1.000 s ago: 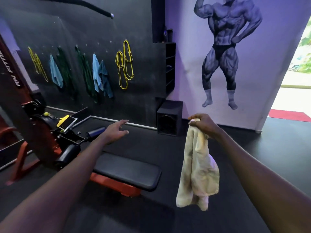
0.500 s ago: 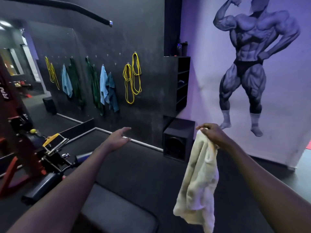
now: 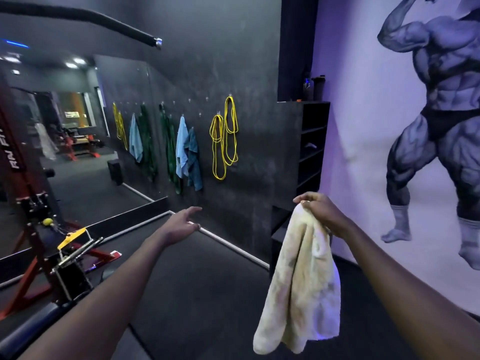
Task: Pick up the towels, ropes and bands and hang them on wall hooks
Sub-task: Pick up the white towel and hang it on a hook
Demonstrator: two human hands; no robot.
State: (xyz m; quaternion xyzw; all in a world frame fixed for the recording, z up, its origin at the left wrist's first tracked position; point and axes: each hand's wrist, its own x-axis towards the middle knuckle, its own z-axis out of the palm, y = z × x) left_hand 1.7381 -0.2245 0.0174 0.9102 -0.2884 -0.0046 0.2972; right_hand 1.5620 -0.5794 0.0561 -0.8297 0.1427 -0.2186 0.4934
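Dark gym wall (image 3: 246, 74) ahead; right hand (image 3: 320, 213) fingers clutch a hanging cream terry towel (image 3: 301, 281), left hand (image 3: 181, 224) reaches, fingers loose.

Bare forearms, bare left hand (image 3: 179, 226) and right hand (image 3: 322, 213)

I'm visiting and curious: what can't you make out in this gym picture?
Head view, wall hooks: too small and dim to tell which are free.
Head view, cream towel: its top bunched inside the right hand, hidden.
Head view, shelf: contents lost in shadow.
Head view, mural figure: head cut off by the top edge.
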